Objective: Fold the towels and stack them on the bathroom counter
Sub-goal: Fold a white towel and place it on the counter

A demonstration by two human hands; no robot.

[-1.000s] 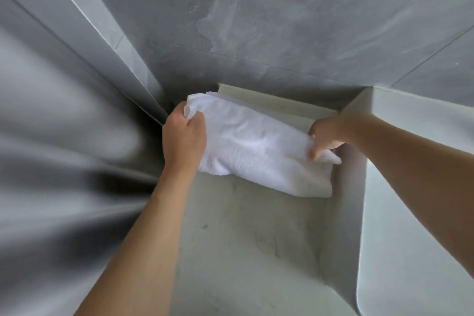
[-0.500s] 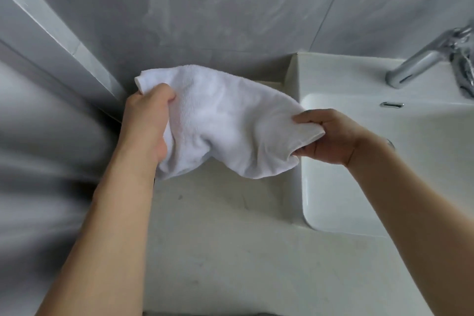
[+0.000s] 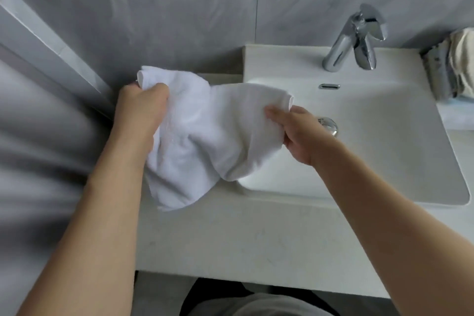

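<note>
A white towel [image 3: 205,136] hangs crumpled between both hands above the pale bathroom counter [image 3: 230,244]. My left hand [image 3: 141,108] grips its upper left corner in a fist. My right hand [image 3: 295,133] pinches the towel's right edge, over the left part of the sink. The towel's lower folds droop onto the counter and the sink's left rim. A small stack of grey and cream towels [image 3: 454,69] lies at the far right edge of the counter, partly cut off by the frame.
A white rectangular sink [image 3: 372,149] fills the right half of the counter, with a chrome faucet [image 3: 356,38] behind it and a drain plug [image 3: 328,124] in the basin. Grey tiled walls stand behind and to the left.
The view has swung right, bringing the sink, faucet and far stack into sight. Both hands have carried the towel toward the sink, and it sags lower between them.
</note>
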